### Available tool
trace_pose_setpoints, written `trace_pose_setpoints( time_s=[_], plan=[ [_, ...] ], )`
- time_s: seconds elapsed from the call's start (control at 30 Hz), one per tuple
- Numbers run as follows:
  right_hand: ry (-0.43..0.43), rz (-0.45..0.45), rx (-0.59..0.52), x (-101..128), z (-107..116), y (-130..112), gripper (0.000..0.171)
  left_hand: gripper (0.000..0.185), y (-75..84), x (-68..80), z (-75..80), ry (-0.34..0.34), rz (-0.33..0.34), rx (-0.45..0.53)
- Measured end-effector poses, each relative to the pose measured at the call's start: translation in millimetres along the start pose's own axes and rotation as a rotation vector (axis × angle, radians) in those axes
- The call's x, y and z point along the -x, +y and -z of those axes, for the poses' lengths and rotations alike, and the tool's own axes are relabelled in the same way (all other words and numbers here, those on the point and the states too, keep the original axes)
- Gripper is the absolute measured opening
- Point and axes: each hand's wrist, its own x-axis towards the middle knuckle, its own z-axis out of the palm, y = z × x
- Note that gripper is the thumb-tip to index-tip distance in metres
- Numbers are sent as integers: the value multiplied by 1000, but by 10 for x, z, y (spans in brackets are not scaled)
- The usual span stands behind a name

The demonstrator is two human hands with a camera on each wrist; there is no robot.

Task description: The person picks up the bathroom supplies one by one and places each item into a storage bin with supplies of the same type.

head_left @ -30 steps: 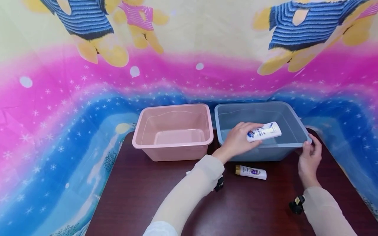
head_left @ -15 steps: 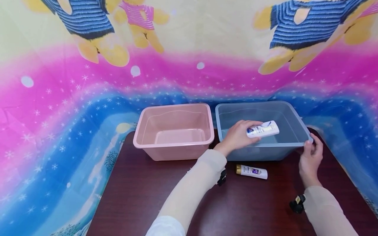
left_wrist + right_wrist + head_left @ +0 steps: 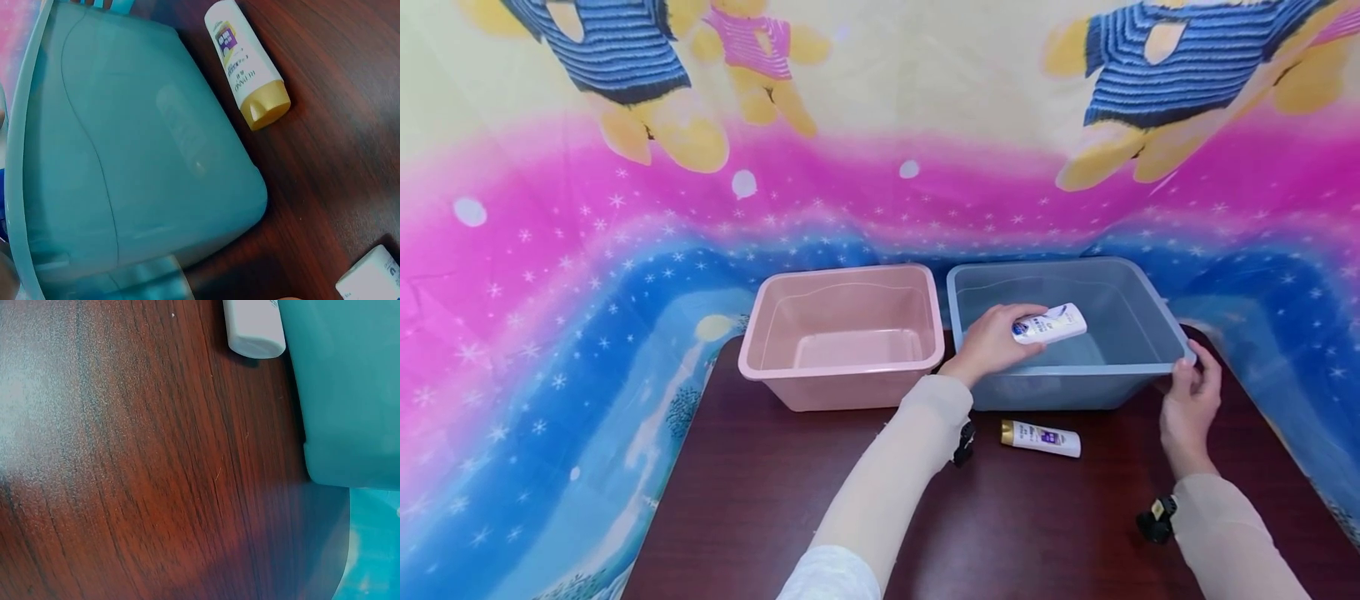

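One white bottle (image 3: 1049, 324) sits gripped in left-hand fingers (image 3: 1000, 321) inside the blue bin (image 3: 1138, 367).

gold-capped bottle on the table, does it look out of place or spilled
The white plastic bottle with a gold cap lies on its side on the dark wooden table, outside the blue-grey plastic bin. Its cap is on and nothing has spilled. Nothing else stands out.

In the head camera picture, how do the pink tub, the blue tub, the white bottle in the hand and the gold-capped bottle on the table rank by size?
1. Blue tub and pink tub: they look about alike, so no ranking between them.
2. Gold-capped bottle and white bottle held by the left hand: far smaller, similar; the hand covers part of one.
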Motion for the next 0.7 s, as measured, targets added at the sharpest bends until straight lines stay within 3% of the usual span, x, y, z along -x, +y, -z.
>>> trace_pose_setpoints(
  time_s=[0.7],
  plan=[
    [-17,7,-69,22,-22,-48,40,55,-86,-40,-37,4,56,-59]
  ],
)
